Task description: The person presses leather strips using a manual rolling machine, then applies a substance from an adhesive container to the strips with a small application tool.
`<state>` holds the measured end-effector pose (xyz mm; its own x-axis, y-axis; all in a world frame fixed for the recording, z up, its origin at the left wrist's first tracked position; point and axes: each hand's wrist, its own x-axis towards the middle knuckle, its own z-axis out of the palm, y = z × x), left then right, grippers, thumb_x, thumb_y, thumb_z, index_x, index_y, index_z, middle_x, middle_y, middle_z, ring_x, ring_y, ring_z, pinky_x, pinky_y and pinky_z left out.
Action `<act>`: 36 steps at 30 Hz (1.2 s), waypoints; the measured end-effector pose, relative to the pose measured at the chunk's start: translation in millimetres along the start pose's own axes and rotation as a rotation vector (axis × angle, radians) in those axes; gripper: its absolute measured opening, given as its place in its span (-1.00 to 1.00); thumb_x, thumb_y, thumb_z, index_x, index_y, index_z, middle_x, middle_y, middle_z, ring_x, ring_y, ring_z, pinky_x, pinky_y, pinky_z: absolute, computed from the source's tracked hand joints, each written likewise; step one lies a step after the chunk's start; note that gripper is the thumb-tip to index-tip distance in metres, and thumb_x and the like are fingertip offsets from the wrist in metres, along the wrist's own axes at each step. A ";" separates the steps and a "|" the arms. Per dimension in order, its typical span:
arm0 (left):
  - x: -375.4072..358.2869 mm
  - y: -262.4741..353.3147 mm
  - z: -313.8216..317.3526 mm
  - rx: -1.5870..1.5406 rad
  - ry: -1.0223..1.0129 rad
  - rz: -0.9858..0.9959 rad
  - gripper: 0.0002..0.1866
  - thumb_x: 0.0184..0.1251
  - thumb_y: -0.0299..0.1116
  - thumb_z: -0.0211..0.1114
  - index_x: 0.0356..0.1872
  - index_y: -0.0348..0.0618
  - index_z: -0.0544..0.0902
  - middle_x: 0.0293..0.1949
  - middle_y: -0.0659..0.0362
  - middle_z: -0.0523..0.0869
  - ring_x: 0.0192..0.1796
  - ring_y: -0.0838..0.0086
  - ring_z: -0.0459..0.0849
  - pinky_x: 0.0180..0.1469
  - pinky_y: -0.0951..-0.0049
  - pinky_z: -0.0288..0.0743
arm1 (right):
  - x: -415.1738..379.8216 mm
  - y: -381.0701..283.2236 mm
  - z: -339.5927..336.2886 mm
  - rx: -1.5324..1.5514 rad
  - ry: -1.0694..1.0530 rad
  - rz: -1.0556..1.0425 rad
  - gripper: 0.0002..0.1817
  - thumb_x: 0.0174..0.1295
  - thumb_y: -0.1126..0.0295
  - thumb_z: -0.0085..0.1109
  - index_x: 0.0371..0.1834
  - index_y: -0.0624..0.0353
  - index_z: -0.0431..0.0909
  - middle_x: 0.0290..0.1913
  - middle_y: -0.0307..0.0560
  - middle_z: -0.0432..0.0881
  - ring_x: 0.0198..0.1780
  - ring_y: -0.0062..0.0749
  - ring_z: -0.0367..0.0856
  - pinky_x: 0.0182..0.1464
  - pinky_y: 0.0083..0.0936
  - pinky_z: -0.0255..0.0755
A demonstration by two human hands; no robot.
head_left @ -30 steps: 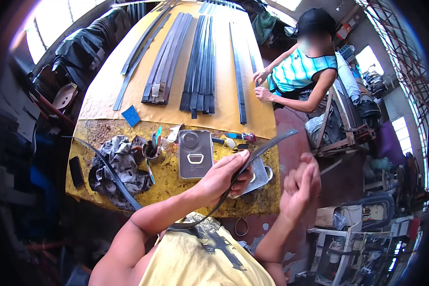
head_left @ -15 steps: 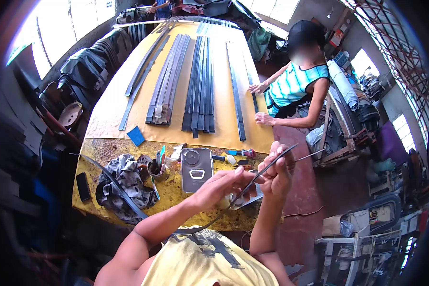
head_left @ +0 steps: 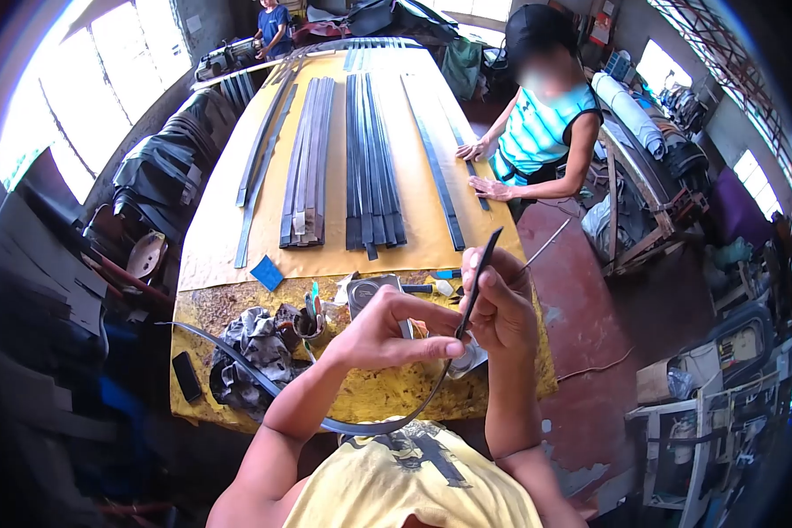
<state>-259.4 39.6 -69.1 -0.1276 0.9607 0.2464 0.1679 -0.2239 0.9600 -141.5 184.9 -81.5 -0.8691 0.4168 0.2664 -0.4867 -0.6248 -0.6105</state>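
A long, narrow dark strip [head_left: 370,429], apparently leather, curves from my hands down past my shirt and back over the left side of the table. My left hand [head_left: 396,333] pinches it between thumb and fingers below its raised end. Close by, my right hand [head_left: 503,304] grips the strip nearer its tip, fingers closed. A thin, light rod [head_left: 550,240] sticks out to the right from behind my right hand; its other end is hidden. Behind my left hand, a flat grey container [head_left: 361,292] is partly covered.
Bundles of dark strips [head_left: 374,176] lie on the tan-covered table [head_left: 211,255]. Nearer are a blue square [head_left: 267,273], a cup of tools [head_left: 308,324], a crumpled cloth [head_left: 242,352] and a phone [head_left: 186,377]. A co-worker [head_left: 541,132] rests both hands at the right edge.
Both my hands still hold the strip, whose raised end now stands steeper. My left hand has shifted to a pinch lower on it. The view has moved, showing another person at the far end.
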 end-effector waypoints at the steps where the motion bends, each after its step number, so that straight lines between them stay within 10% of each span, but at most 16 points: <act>1: -0.3 4.8 -1.0 0.059 0.026 -0.012 -0.68 0.15 -0.23 0.51 -0.19 -0.27 0.77 -0.33 0.08 0.81 -0.28 0.63 0.71 -0.14 0.49 0.56 | -0.7 1.6 4.7 0.002 0.007 -0.003 -0.84 0.28 0.56 0.20 -0.09 0.33 0.59 -0.39 -0.13 0.65 -0.68 -0.89 0.15 -0.70 -0.81 -0.05; 16: 4.5 12.9 -3.5 0.431 0.203 0.304 -0.78 0.11 -0.25 0.53 -0.48 -0.19 0.74 -0.54 0.17 0.73 -0.51 0.47 0.71 -0.42 0.50 0.54 | -5.0 6.1 1.7 0.054 -0.048 0.024 -0.82 0.32 0.57 0.16 -0.05 0.34 0.58 -0.46 -0.23 0.57 -0.67 -0.89 0.12 -0.68 -0.82 -0.08; 24: -57.7 14.5 -11.2 0.109 0.634 0.482 -0.07 0.40 0.41 -0.34 -0.57 -0.35 0.63 -0.61 0.08 0.66 -0.61 0.46 0.62 -0.55 0.53 0.46 | -4.3 1.7 -14.7 0.134 -0.075 -0.075 -0.80 0.31 0.51 0.19 -0.05 0.34 0.53 -0.33 -0.12 0.57 -0.68 -0.88 0.06 -0.67 -0.83 -0.06; 26: -96.6 4.1 -23.6 -0.029 0.608 0.495 -0.15 0.45 0.35 -0.29 -0.42 -0.37 0.60 -0.55 0.07 0.66 -0.61 0.46 0.58 -0.56 0.52 0.45 | -2.2 1.7 -25.1 0.168 -0.135 -0.136 -0.80 0.30 0.50 0.20 -0.07 0.32 0.49 -0.27 -0.11 0.51 -0.67 -0.84 0.03 -0.65 -0.78 -0.04; 32: -261.1 -122.1 -2.7 -0.091 1.860 -0.117 -0.58 0.49 0.03 0.09 -0.01 -0.15 0.48 -0.33 0.29 0.50 -0.30 0.61 0.45 -0.22 0.63 0.32 | 2.8 -6.3 -33.3 0.274 -0.227 -0.325 -0.77 0.30 0.42 0.24 -0.06 0.17 0.42 -0.21 -0.20 0.38 -0.61 -0.72 0.10 -0.57 -0.68 0.01; 36: -380.5 -249.9 61.4 -0.252 2.222 -0.823 -0.25 0.17 0.25 0.32 0.17 -0.12 0.38 0.03 0.23 0.44 0.04 0.47 0.41 0.15 0.29 0.24 | -3.6 -9.9 -33.7 0.187 -0.198 -0.405 -0.83 0.39 0.34 0.14 -0.05 0.07 0.40 -0.18 -0.26 0.37 -0.61 -0.71 0.08 -0.58 -0.69 0.00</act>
<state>-192.8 -260.0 -410.9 -0.5443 -0.6819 -0.4886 -0.4927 -0.2115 0.8441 -130.6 211.9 -101.6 -0.5980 0.5282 0.6029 -0.7808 -0.5539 -0.2892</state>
